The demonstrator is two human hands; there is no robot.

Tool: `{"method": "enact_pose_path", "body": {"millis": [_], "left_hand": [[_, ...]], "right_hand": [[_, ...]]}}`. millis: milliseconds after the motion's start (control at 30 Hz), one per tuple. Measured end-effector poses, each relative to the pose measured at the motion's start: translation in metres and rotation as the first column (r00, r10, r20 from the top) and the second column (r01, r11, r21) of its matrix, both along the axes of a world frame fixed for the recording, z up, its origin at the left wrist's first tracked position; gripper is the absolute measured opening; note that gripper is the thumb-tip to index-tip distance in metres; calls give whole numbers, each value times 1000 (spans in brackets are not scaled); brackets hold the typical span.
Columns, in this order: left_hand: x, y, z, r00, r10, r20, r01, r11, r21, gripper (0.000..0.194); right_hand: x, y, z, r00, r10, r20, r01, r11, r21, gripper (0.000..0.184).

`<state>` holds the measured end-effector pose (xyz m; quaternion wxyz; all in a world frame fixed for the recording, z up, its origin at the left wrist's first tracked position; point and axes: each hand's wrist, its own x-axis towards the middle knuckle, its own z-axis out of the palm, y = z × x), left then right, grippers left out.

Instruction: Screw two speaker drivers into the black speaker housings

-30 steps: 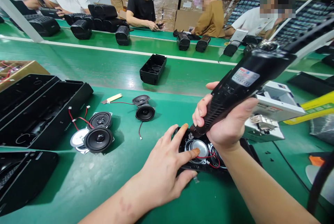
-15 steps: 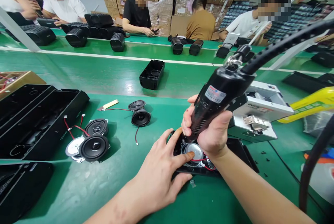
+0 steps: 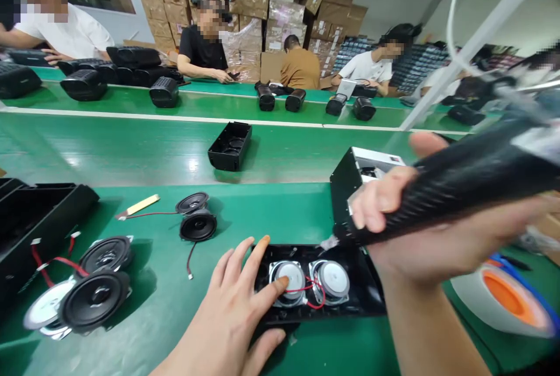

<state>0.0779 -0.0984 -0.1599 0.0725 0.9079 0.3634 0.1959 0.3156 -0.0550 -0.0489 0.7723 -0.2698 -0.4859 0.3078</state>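
Observation:
A black speaker panel (image 3: pixel 367 300) lies on the green bench in front of me, with two round silver-backed drivers (image 3: pixel 286 279) and red wires in it. My left hand (image 3: pixel 231 312) rests on the panel's left end, fingers spread, a fingertip pressing the left driver. My right hand (image 3: pixel 420 230) is wrapped round a black electric screwdriver (image 3: pixel 455 189), held almost level above the panel's right end, its tip near the panel's back edge.
Loose black speaker drivers (image 3: pixel 196 224) and a wired group of them (image 3: pixel 87 288) lie to the left, beside black housings (image 3: pixel 39 218). A black and white box (image 3: pixel 359 177) stands behind the panel. An open housing (image 3: pixel 230 145) sits on the conveyor. A white-and-orange roll (image 3: pixel 503 300) is at right. People work opposite.
The screwdriver has lifted off the panel and swung up and right to a nearly level pose. The view has shifted, so both drivers in the panel now show. My left hand stays put.

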Motion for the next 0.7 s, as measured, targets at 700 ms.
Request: {"method": "enact_pose_path", "body": {"millis": [700], "left_hand": [[71, 24, 23, 955, -240, -171, 222, 968, -120, 77]], "right_hand": [[104, 11, -13, 894, -417, 164, 415, 909, 45, 79]]}}
